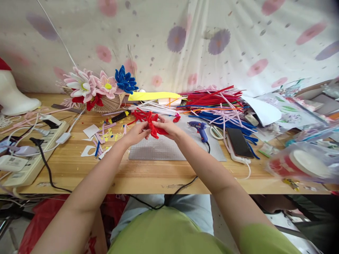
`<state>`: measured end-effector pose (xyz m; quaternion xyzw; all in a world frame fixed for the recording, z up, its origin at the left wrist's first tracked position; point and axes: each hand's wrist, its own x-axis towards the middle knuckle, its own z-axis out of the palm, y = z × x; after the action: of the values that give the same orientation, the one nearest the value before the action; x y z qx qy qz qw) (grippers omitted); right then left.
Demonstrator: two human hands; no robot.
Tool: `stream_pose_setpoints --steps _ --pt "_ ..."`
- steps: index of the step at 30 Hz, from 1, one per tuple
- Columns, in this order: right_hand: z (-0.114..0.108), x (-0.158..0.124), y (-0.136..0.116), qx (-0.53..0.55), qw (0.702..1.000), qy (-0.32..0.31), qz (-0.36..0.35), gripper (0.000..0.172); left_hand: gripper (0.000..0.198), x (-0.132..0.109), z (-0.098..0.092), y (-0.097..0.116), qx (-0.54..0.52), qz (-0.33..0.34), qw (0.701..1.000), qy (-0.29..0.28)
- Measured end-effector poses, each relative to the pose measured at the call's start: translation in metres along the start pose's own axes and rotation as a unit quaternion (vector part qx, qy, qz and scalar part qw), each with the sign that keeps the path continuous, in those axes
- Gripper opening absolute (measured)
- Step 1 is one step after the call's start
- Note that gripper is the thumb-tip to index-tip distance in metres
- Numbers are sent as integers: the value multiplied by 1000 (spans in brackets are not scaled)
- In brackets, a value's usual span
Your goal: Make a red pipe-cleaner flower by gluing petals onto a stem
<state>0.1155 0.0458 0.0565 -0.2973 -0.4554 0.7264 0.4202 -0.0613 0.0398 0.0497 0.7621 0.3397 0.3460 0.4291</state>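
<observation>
Left hand (137,134): fingers bent, pinching the near side of a red flower (153,129). Right hand (168,128): thumb and fingers closed on the same flower, opposite side. Flower: held up between the two, over the upper left of a grey mat (164,152).

On the mat, right of the hands: one glue gun (201,131), blue, nozzle leftward; its cord (209,147) passes under the right forearm and over the table's near edge. Scissors (216,132), just beside.

Behind, hemming in the mat: heaped stems (212,97), mostly red; yellow sheet (153,96).

Left: paper scraps (90,131); cutter (120,116); finished blooms (107,85) in a basket; power strip (39,155), cables tangled.

Right: phone (239,142); bagged cup (308,163), near the table edge.
</observation>
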Motion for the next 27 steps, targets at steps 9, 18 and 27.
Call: stream_pose_setpoints --steps 9,18,27 --pt "15 1 0 81 997 -11 12 47 6 -5 -3 -7 69 2 995 70" --pt "17 5 7 36 998 49 8 57 12 -8 -5 -4 55 -13 996 66" --pt "24 5 8 -9 998 61 -19 55 26 -5 -7 0 4 -11 995 99"
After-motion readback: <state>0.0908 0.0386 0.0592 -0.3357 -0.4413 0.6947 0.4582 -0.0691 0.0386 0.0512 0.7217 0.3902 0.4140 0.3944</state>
